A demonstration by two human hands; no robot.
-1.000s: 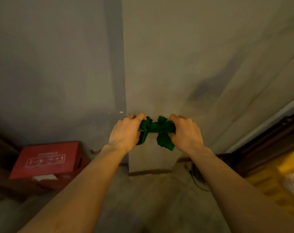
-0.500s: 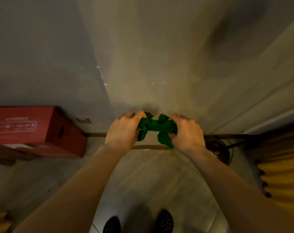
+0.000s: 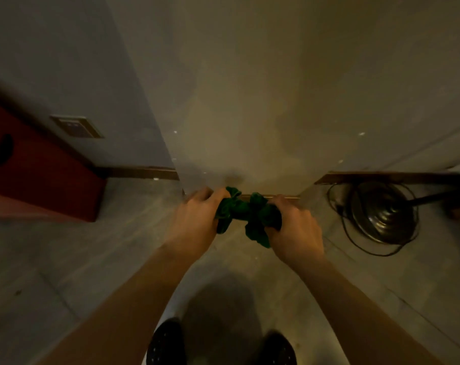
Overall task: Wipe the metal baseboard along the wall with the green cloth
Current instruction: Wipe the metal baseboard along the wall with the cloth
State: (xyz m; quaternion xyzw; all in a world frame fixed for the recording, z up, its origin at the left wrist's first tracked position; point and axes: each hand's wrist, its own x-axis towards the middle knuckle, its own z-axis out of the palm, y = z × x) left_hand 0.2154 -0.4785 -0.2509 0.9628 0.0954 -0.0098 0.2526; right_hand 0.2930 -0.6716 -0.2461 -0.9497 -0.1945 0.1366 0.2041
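We held the green cloth [image 3: 246, 216] bunched between both hands above the floor [image 3: 97, 259], just in front of the wall [image 3: 250, 101] corner. Left hand [image 3: 194, 222] clenched on its left end, right hand [image 3: 293, 229] on its right end. Baseboard [image 3: 269, 197] strip visible just behind the cloth; contact could not be told. Red box [image 3: 39, 180] stood at left, coiled cable [image 3: 376, 217] at right.

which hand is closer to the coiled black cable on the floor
Right. The right hand is beside the coiled black cable, which lies just to its right; the left hand is farther off, across the green cloth.
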